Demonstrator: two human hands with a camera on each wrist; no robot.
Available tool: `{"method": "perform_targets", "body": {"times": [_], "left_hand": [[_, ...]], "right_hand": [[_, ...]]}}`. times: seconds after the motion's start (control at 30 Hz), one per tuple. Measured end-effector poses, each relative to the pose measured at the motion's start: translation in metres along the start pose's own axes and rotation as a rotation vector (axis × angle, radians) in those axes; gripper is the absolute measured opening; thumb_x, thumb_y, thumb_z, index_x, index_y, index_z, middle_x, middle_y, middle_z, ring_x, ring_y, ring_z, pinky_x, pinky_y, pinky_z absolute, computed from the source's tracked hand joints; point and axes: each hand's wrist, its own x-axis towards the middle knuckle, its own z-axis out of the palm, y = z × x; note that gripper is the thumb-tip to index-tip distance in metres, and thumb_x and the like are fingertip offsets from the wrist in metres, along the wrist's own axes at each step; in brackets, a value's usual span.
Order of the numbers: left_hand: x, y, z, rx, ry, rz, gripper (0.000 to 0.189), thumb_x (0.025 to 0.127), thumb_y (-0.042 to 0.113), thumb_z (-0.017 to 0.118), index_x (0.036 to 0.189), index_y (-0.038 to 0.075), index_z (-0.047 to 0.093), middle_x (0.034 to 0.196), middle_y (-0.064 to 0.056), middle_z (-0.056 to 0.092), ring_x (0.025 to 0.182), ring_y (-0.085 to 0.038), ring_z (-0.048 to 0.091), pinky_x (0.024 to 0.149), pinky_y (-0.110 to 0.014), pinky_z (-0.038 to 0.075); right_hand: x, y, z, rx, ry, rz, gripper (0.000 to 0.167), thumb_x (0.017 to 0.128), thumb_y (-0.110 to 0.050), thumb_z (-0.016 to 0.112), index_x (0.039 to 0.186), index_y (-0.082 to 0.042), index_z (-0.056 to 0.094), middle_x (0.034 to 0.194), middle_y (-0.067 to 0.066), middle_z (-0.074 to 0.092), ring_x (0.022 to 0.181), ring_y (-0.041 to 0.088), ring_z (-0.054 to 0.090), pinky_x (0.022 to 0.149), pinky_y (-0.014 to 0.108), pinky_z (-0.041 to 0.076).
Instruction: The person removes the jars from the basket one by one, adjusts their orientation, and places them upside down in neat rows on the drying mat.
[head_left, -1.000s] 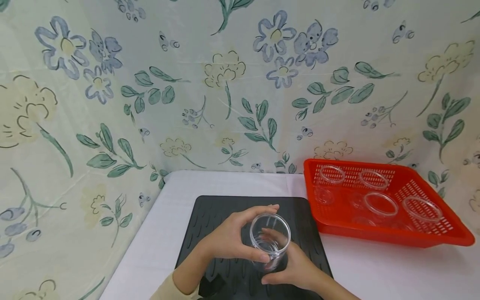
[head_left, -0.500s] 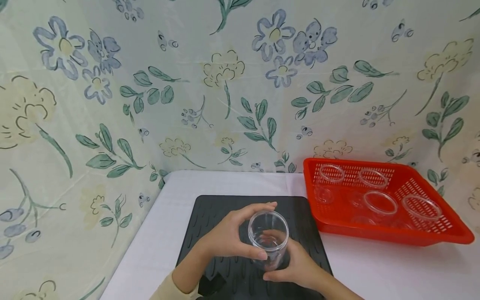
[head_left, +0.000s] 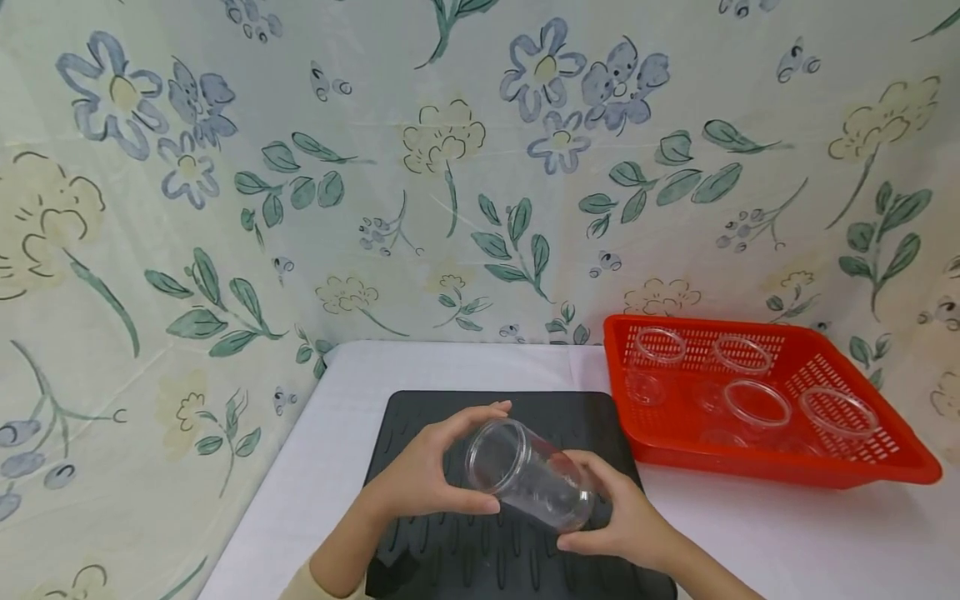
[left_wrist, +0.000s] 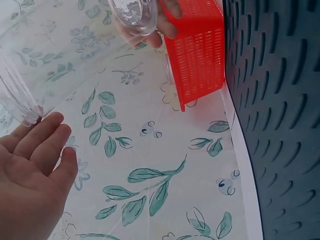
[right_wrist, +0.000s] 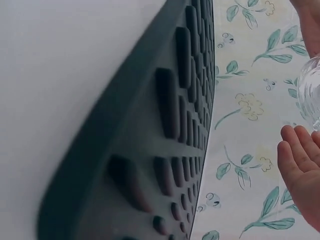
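A clear, straight-sided drinking glass (head_left: 543, 487) is held over the black ribbed mat, tipped on its side with its mouth toward the left and its base toward the right. My left hand (head_left: 431, 475) spans the mouth, thumb below the rim and fingers above it. At the base end, my right hand (head_left: 626, 517) grips the glass between thumb and fingers. In the left wrist view the left fingers (left_wrist: 45, 142) touch the clear wall. The right wrist view catches part of the glass (right_wrist: 312, 92) just above the right fingertips.
The black mat (head_left: 480, 567) lies on a white-covered table (head_left: 360, 367). To its right stands a red perforated basket (head_left: 750, 467) with several clear glasses (head_left: 757, 404) inside. A floral cloth (head_left: 450, 250) hangs behind the table and along its left.
The glass has gone from nearly upright, mouth up, to tipped over with its mouth to the left. My left hand moved left with the rim, my right hand slightly right with the base.
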Motion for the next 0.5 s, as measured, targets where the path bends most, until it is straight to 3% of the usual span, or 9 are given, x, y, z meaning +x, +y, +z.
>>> {"method": "perform_targets", "body": {"times": [0.27,0.5], "left_hand": [[-0.009,-0.005,-0.001,0.066,0.005,-0.079,0.071,0.079,0.025,0.083,0.139,0.028,0.045,0.153,0.008,0.037,0.141,-0.02,0.032,0.105,-0.061,0.032],[-0.013,-0.012,0.005,0.099,0.003,-0.149,0.066,0.078,0.032,0.082,0.133,0.033,0.046,0.151,0.015,0.038,0.142,-0.015,0.03,0.106,-0.059,0.031]], "right_hand": [[-0.003,-0.01,-0.019,-0.013,0.031,-0.054,0.071,0.076,-0.015,0.082,0.137,-0.016,0.047,0.128,0.004,0.058,0.107,0.016,0.058,0.09,0.033,0.051],[-0.004,-0.021,-0.032,-0.028,0.065,-0.086,0.072,0.074,-0.013,0.082,0.138,-0.014,0.048,0.127,0.001,0.061,0.109,0.012,0.058,0.091,0.027,0.049]]}}
